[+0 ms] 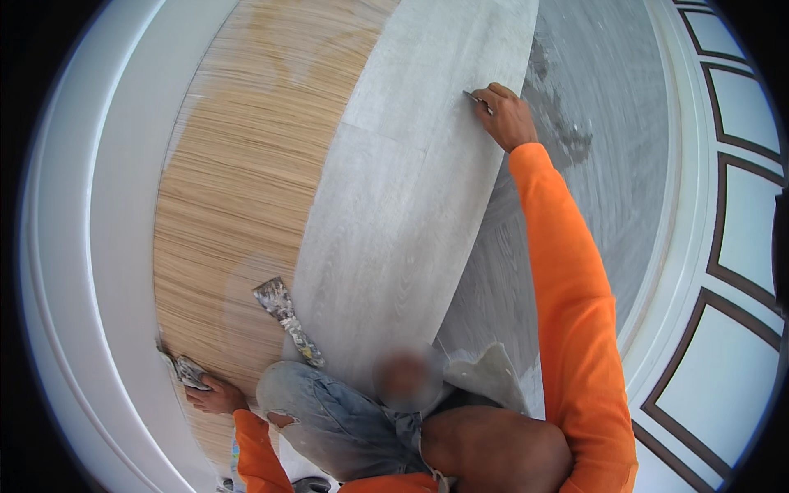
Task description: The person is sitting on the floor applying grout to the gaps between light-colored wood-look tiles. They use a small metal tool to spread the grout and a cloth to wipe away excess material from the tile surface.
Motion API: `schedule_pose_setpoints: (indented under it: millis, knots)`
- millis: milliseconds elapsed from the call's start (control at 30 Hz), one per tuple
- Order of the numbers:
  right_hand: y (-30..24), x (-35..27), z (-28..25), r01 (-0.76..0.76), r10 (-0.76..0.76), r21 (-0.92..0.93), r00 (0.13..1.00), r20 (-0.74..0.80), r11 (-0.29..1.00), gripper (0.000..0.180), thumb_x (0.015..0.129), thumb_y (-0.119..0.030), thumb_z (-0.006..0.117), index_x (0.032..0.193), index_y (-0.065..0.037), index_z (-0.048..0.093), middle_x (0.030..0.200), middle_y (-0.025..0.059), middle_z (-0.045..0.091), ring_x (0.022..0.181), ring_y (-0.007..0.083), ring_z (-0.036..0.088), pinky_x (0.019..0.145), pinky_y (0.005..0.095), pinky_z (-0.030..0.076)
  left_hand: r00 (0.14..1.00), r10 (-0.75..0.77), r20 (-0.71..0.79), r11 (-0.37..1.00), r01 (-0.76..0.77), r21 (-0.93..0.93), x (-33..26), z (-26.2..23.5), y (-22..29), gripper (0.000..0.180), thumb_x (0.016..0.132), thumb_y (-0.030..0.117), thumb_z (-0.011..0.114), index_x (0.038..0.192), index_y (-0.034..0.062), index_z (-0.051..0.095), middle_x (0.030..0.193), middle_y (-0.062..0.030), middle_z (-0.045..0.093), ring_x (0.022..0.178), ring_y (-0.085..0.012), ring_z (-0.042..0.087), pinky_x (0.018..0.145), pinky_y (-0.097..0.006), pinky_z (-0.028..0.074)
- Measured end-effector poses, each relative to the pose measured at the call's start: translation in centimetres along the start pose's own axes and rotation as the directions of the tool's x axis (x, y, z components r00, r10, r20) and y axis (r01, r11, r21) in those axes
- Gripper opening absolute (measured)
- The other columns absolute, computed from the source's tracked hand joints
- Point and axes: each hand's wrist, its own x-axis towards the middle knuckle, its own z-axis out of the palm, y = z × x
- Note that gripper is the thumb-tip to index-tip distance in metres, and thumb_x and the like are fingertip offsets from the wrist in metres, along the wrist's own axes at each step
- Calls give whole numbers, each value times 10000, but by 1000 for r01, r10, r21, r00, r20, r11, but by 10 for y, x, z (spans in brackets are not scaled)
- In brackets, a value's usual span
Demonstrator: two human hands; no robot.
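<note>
My right hand (505, 115) reaches far forward in an orange sleeve and pinches a thin grey tool (477, 100) against the far edge of a pale grey wood-look plank (411, 181). My left hand (215, 396), low at the left, grips a paste-smeared scraper (185, 370) pressed on the floor where ribbed tan adhesive (246, 181) meets the white baseboard. I am crouched, and my knees in torn jeans fill the bottom centre.
A dirty notched trowel (288, 319) lies on the adhesive beside the plank's near end. A white baseboard (107, 246) curves along the left. Laid grey flooring (600, 123) lies to the right, then a white panelled wall with dark trim (731, 246).
</note>
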Motion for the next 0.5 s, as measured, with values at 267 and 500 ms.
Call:
schedule_pose_setpoints:
  millis: [267, 500]
  knots:
    - [7, -2, 5, 40, -41, -6, 998, -52, 999, 254, 932, -93, 671, 1160, -48, 774, 1064, 85, 710, 1002, 286, 702, 910, 419, 590, 999, -29, 27, 999, 30, -25, 0, -2, 5, 698, 1020, 537, 504, 1501, 31, 498, 1396, -210, 535, 1219, -448, 513, 1032, -584, 408]
    - [3, 1, 0, -8, 9, 30, 999, -51, 1000, 264, 932, -105, 676, 1172, -60, 775, 1072, 86, 707, 1039, 291, 695, 924, 427, 583, 1000, -7, 7, 1000, 8, -17, 0, 2, 4, 688, 1014, 527, 507, 1488, 29, 504, 1389, -212, 542, 1210, -448, 519, 1031, -583, 411]
